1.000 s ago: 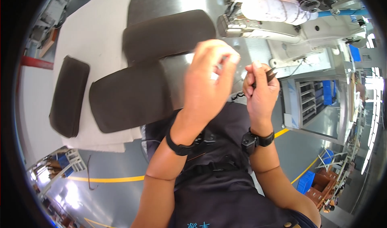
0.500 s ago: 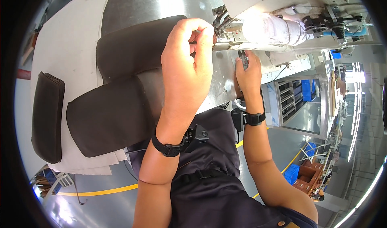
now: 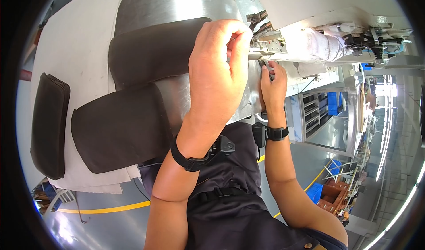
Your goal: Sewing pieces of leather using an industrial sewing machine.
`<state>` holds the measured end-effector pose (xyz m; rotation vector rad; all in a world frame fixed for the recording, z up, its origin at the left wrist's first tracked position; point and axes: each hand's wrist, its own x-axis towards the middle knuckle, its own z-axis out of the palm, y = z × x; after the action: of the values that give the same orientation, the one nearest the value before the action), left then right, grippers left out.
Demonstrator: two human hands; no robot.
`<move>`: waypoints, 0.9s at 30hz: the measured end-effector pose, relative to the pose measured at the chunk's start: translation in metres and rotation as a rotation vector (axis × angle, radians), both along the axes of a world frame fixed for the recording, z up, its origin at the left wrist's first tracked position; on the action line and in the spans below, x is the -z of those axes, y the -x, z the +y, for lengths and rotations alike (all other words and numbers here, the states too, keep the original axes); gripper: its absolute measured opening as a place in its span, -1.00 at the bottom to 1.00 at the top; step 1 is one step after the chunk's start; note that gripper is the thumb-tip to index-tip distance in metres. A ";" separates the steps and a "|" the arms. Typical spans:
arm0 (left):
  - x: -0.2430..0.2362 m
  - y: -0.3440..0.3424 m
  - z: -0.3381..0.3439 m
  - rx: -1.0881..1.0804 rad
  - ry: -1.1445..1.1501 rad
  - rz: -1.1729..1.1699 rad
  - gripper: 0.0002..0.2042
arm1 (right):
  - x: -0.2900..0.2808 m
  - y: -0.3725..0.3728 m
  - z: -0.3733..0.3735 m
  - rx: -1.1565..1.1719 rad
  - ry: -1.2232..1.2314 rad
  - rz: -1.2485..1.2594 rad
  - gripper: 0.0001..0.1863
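At the head of a sewing machine (image 3: 310, 44), my left hand (image 3: 219, 68) is raised with thumb and forefinger closed in a pinch. What it pinches, if anything, is hidden behind the fingers. My right hand (image 3: 273, 88) is lower, beneath the machine's arm, its fingers loosely curled about a small dark tool (image 3: 263, 65), seemingly thread snips, mostly covered. Left of my hands lie two black padded fabric pieces: a far one (image 3: 152, 51), partly behind my left hand, and a nearer one (image 3: 121, 128). Farther left is a stack of narrower black pieces (image 3: 50, 126).
White sheets (image 3: 86, 33) lie under the black pieces on the shiny metal tabletop (image 3: 155, 4). Beyond the table at right stand a metal cabinet (image 3: 323, 117) and a blue bin (image 3: 315, 192). A yellow line (image 3: 106, 209) crosses the grey floor.
The machine head and my left hand appear farther right in the picture. My right hand has shifted slightly left relative to the machine, the dark tool moving with it. The black pieces stay put.
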<state>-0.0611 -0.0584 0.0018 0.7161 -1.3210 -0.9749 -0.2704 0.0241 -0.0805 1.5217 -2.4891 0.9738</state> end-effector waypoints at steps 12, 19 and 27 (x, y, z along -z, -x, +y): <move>-0.004 0.003 0.004 -0.027 0.007 0.024 -0.94 | -0.001 -0.001 0.000 -0.001 0.016 0.004 -0.70; -0.003 0.002 0.005 -0.020 -0.023 -0.004 -0.94 | 0.000 -0.002 0.000 -0.003 0.020 0.000 -0.71; -0.003 0.002 0.004 -0.051 0.020 -0.046 -0.95 | -0.002 -0.002 0.000 -0.002 -0.001 0.001 -0.71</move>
<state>-0.0631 -0.0547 0.0047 0.7573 -1.3440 -0.9079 -0.2681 0.0245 -0.0780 1.5254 -2.4883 0.9716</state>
